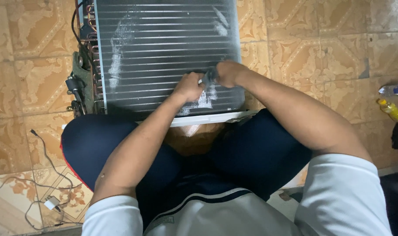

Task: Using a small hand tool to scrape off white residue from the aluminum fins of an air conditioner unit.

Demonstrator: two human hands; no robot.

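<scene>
Far left: a cable (46, 161) on the tiled floor (321, 57). Finned coil unit (164, 52) lies flat before my knees, foam streaks on its left and top, most fins bare. My left hand (188, 86) is fisted on the fins; my right hand (227, 73) grips a small clear bottle (209, 78) over fresh foam. Yellow bottle (392, 110) far right.
</scene>
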